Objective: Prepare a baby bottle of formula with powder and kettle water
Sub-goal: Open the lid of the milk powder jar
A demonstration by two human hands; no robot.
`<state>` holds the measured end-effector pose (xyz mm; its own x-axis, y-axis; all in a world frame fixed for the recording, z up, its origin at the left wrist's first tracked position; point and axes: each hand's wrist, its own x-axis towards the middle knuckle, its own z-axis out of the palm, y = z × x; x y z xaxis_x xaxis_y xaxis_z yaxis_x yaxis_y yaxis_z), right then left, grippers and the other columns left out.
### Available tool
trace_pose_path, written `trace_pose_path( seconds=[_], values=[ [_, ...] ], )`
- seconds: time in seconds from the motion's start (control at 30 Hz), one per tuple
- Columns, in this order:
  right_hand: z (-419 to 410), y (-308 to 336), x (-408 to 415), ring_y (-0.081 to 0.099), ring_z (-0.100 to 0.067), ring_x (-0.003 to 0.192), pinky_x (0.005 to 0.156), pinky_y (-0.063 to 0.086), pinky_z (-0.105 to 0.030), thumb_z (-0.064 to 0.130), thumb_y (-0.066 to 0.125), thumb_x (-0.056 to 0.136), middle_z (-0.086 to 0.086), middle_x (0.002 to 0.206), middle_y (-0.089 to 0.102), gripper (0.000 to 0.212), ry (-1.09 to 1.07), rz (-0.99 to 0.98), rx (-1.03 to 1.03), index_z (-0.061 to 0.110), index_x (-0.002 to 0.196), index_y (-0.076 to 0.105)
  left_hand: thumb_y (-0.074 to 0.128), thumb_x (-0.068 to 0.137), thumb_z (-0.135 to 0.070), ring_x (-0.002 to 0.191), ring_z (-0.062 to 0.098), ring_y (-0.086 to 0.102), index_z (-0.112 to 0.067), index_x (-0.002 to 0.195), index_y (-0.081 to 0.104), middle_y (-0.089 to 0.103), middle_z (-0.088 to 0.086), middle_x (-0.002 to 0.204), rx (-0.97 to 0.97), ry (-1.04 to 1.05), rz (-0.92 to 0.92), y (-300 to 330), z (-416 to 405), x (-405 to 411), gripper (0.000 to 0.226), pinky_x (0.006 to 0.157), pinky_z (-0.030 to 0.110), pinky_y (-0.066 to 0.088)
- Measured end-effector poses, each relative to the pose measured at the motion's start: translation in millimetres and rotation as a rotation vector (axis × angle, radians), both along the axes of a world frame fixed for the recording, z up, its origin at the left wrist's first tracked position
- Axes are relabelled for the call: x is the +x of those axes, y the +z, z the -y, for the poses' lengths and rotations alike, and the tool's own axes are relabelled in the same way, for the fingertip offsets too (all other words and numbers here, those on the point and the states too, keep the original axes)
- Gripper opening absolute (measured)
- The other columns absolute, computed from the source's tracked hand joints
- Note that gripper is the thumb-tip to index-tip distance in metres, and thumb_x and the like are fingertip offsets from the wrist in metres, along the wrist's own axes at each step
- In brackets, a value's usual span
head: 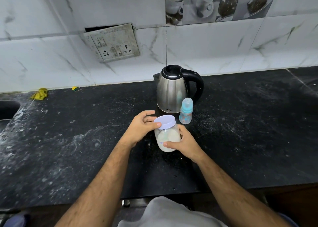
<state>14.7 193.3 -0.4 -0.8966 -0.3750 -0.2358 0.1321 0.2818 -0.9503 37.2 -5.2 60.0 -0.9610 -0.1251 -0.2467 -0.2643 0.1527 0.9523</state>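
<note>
Both arms reach out over the black counter (68,140). The right hand (185,143) wraps around the side of the clear powder jar (167,137), with the thumb across its front. The left hand (141,127) curls around the jar's pale purple lid (164,122), thumb on the rim. The baby bottle (185,111) stands just behind the jar, right beside the shiny kettle (172,89).
</note>
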Motion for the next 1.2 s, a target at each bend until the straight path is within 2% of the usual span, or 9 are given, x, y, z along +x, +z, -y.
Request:
trace_pose_path(
  seconds=[0.13, 0.27, 0.4, 0.5, 0.6, 0.77, 0.97, 1.1, 1.2],
  values=[
    [5, -3, 8, 0.067, -0.008, 0.104, 0.095, 0.055, -0.04, 0.037, 0.092, 0.051, 0.008, 0.114, 0.069, 0.083, 0.016, -0.008, 0.028, 0.026, 0.124, 0.054, 0.088, 0.068, -0.025, 0.118, 0.012, 0.061, -0.018, 0.136, 0.051, 0.059, 0.005, 0.133, -0.058, -0.047, -0.016, -4, -6, 0, 0.077, 0.099, 0.029, 0.051],
    [8, -3, 12, 0.065, -0.006, 0.105, 0.094, 0.055, -0.038, 0.041, 0.09, 0.049, 0.01, 0.114, 0.067, 0.085, 0.023, -0.038, 0.058, 0.028, 0.125, 0.054, 0.086, 0.057, -0.047, 0.119, 0.01, 0.06, -0.027, 0.13, 0.053, 0.062, -0.001, 0.129, -0.107, -0.083, -0.027, -3, -11, -1, 0.083, 0.103, 0.035, 0.05],
    [4, -2, 9, 0.063, -0.006, 0.105, 0.094, 0.053, -0.036, 0.035, 0.092, 0.053, 0.011, 0.115, 0.066, 0.084, -0.019, -0.06, 0.088, 0.026, 0.127, 0.052, 0.087, 0.072, -0.021, 0.114, 0.013, 0.064, -0.017, 0.135, 0.05, 0.064, 0.004, 0.127, -0.087, -0.074, -0.009, -3, -6, 2, 0.073, 0.099, 0.03, 0.052],
    [3, -3, 8, 0.062, -0.008, 0.107, 0.094, 0.053, -0.037, 0.038, 0.091, 0.051, 0.011, 0.116, 0.064, 0.087, -0.036, -0.068, 0.111, 0.026, 0.128, 0.051, 0.084, 0.073, -0.007, 0.103, 0.014, 0.068, -0.009, 0.135, 0.051, 0.067, 0.007, 0.119, -0.107, -0.039, -0.005, -4, 1, 4, 0.07, 0.092, 0.026, 0.055],
    [6, -3, 11, 0.062, -0.006, 0.105, 0.094, 0.053, -0.036, 0.034, 0.092, 0.054, 0.012, 0.115, 0.064, 0.083, -0.054, -0.074, 0.111, 0.027, 0.127, 0.052, 0.088, 0.07, -0.016, 0.096, 0.011, 0.068, -0.013, 0.131, 0.055, 0.065, 0.004, 0.117, -0.197, 0.003, -0.012, -4, 2, 2, 0.069, 0.087, 0.025, 0.055],
    [17, -2, 18, 0.061, -0.004, 0.105, 0.092, 0.053, -0.031, 0.035, 0.091, 0.055, 0.013, 0.115, 0.064, 0.085, -0.018, -0.099, 0.121, 0.027, 0.129, 0.051, 0.089, 0.068, -0.032, 0.122, 0.007, 0.053, -0.022, 0.134, 0.054, 0.058, -0.006, 0.128, -0.322, -0.078, -0.064, 2, -10, -3, 0.075, 0.105, 0.026, 0.042],
    [22, 1, 20, 0.059, -0.003, 0.104, 0.088, 0.051, -0.025, 0.034, 0.091, 0.057, 0.015, 0.115, 0.062, 0.083, -0.004, -0.132, 0.155, 0.029, 0.129, 0.05, 0.083, 0.073, -0.041, 0.119, 0.009, 0.056, -0.024, 0.131, 0.057, 0.061, -0.007, 0.129, -0.464, -0.157, -0.048, 9, -10, -7, 0.067, 0.101, 0.026, 0.045],
    [21, -1, 17, 0.06, -0.003, 0.099, 0.082, 0.051, -0.024, 0.04, 0.089, 0.053, 0.016, 0.111, 0.063, 0.084, -0.01, -0.123, 0.177, 0.03, 0.127, 0.05, 0.087, 0.07, -0.032, 0.124, 0.012, 0.052, -0.024, 0.144, 0.043, 0.055, -0.002, 0.138, -0.502, -0.296, 0.005, 13, -3, -7, 0.086, 0.103, 0.025, 0.041],
    [22, -1, 18, 0.06, -0.004, 0.102, 0.084, 0.052, -0.026, 0.042, 0.088, 0.051, 0.016, 0.113, 0.063, 0.087, -0.01, -0.118, 0.167, 0.03, 0.128, 0.05, 0.088, 0.068, -0.035, 0.117, 0.015, 0.055, -0.03, 0.147, 0.037, 0.057, -0.001, 0.133, -0.532, -0.279, -0.001, 12, 0, -10, 0.094, 0.1, 0.029, 0.044]
  ],
)
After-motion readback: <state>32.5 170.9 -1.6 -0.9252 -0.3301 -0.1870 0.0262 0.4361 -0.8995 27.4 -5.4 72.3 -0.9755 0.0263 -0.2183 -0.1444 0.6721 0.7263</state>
